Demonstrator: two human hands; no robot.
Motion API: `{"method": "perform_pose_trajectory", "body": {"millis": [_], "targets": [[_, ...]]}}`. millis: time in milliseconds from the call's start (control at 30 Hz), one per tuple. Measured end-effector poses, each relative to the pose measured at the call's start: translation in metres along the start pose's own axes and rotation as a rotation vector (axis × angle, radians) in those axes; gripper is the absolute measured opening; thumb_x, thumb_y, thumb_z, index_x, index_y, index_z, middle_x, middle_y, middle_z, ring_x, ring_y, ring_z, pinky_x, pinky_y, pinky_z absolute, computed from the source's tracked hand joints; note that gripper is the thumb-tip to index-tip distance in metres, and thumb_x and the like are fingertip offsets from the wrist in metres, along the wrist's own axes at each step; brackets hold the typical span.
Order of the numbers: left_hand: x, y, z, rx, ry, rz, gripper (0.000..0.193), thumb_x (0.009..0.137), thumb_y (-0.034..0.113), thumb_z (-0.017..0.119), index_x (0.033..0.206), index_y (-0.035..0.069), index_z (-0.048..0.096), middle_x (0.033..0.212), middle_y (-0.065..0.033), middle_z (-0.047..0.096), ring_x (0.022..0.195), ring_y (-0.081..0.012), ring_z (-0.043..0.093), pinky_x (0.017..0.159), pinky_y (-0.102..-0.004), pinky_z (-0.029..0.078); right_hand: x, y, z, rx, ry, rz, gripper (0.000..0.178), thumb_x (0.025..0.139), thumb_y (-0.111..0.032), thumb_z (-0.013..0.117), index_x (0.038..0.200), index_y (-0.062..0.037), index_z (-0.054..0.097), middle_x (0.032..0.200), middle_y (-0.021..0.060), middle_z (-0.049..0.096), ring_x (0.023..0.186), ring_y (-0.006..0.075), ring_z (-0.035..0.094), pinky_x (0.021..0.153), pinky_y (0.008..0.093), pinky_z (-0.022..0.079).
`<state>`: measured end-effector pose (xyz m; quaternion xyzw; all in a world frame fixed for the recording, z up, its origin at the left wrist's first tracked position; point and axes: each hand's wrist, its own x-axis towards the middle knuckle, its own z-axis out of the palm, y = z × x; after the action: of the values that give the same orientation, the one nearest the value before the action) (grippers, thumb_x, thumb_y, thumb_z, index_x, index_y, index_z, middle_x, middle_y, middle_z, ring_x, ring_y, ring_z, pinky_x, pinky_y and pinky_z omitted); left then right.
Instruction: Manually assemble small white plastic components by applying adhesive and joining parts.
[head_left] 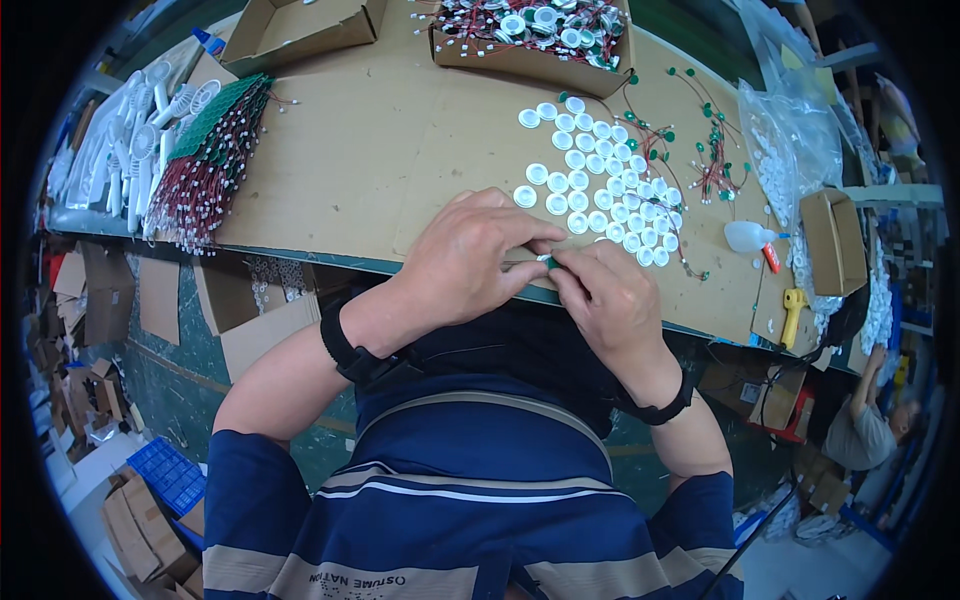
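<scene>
Close to the table's front edge, my left hand [470, 255] and my right hand [612, 292] meet, thumbs and fingers pinched together. Between the fingertips shows a small green circuit board [552, 263] with a white bit on it; the fingers cover most of it. Just beyond my right hand lie many round white caps [597, 163] in loose rows. Some of the caps nearer the right have thin wires lying across them. Green round boards with red wires [716, 165] are scattered to the right of the caps.
A cardboard box [530, 72] of wired white discs stands at the back, an open box [300, 40] left of it. At left lie green board sheets with red wires [215, 140] and white handheld fans [143, 140]. A white bottle [745, 237] and yellow glue gun [793, 318] lie right.
</scene>
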<state>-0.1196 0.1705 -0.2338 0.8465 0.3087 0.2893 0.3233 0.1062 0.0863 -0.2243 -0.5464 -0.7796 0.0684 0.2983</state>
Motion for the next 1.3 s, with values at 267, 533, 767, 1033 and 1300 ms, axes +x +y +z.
{"method": "perform_pose_trajectory", "body": {"millis": [267,533,767,1033,1300], "targets": [[-0.0019,-0.0021,-0.0001,0.006,-0.007,0.029,0.044,0.085,0.014,0.094,0.128,0.015,0.087,0.107,-0.0009,0.085,0.106,-0.0276,0.073,0.101,-0.0432,0.058,-0.0015,-0.0004,-0.0002,0.044,-0.004,0.014,0.025,0.088,-0.001,0.092,0.111,-0.0035,0.083,0.09,0.0103,0.074,0.081,0.0301,0.073,0.071,0.0422,0.059],[0.0003,0.0038,0.0004,0.032,-0.002,-0.001,0.042,0.084,0.012,0.094,0.126,0.017,0.089,0.104,0.0007,0.084,0.106,-0.0262,0.072,0.101,-0.0423,0.055,0.0,-0.0049,-0.0026,0.044,0.009,0.032,0.023,0.087,-0.002,0.093,0.108,-0.003,0.084,0.088,0.0104,0.073,0.078,0.0294,0.072,0.069,0.0409,0.058],[0.0004,0.0026,0.0019,0.031,0.005,0.0,0.037,0.084,0.015,0.096,0.12,0.016,0.09,0.101,-0.0002,0.084,0.103,-0.0264,0.074,0.098,-0.0425,0.056,-0.0006,-0.0012,0.0004,0.108,-0.017,0.123,0.019,0.087,-0.002,0.094,0.103,-0.0021,0.085,0.085,0.0097,0.072,0.074,0.0257,0.071,0.065,0.0389,0.056],[0.0,-0.001,0.0042,0.004,0.036,0.002,0.033,0.083,0.015,0.097,0.115,0.014,0.091,0.097,-0.002,0.084,0.099,-0.0268,0.075,0.093,-0.0431,0.056,-0.0033,-0.0006,0.0047,0.103,0.023,0.085,0.02,0.087,-0.003,0.094,0.105,-0.002,0.086,0.084,0.0094,0.072,0.071,0.0243,0.069,0.063,0.0385,0.055],[0.0006,0.0013,0.0048,0.017,0.041,0.012,0.031,0.083,0.016,0.097,0.113,0.014,0.09,0.097,-0.001,0.085,0.099,-0.026,0.074,0.093,-0.0425,0.056,-0.0065,-0.0014,0.0063,0.095,0.06,0.066,0.022,0.087,0.001,0.092,0.108,-0.0014,0.086,0.085,0.0101,0.072,0.072,0.0252,0.069,0.065,0.0395,0.055]]}}
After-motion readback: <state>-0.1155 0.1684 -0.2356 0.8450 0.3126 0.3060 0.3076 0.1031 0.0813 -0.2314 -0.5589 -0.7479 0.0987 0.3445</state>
